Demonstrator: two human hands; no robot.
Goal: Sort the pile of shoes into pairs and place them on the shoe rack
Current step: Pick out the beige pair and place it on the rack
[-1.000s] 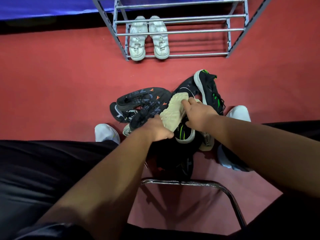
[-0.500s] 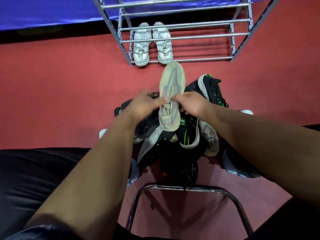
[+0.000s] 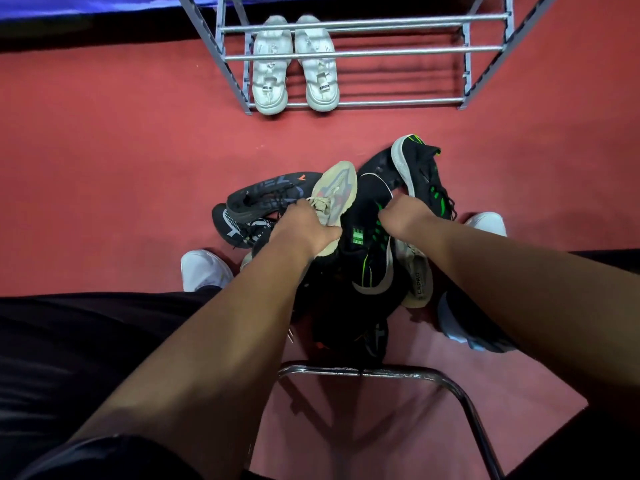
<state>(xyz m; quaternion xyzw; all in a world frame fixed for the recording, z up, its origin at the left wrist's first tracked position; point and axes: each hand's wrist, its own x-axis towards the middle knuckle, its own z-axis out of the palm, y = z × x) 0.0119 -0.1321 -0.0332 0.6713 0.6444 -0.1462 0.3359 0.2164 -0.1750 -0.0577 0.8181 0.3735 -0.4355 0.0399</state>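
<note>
A pile of shoes lies on the red floor in front of me. My left hand (image 3: pixel 304 230) grips a beige sneaker (image 3: pixel 337 185) by its laces and side, toe pointing away, low over the pile. My right hand (image 3: pixel 403 216) has its fingers curled onto the upper of a black and green shoe (image 3: pixel 367 244) beside it. A second black and green shoe (image 3: pixel 420 171) lies on its side further back. A second beige shoe (image 3: pixel 417 275) lies sole up under my right forearm. The metal shoe rack (image 3: pixel 381 51) stands ahead with a white pair (image 3: pixel 294 67) at its left end.
Two black shoes with orange marks (image 3: pixel 266 199) lie at the pile's left. A blue-grey shoe (image 3: pixel 460 327) sits under my right arm. My own white shoes (image 3: pixel 204 268) flank the pile. A chrome chair frame (image 3: pixel 381 372) is below the pile. The rack's right part holds nothing.
The beige sneaker, raised in both hands half a second ago, has come down onto the pile. My right hand let go of it and moved onto the black and green shoe.
</note>
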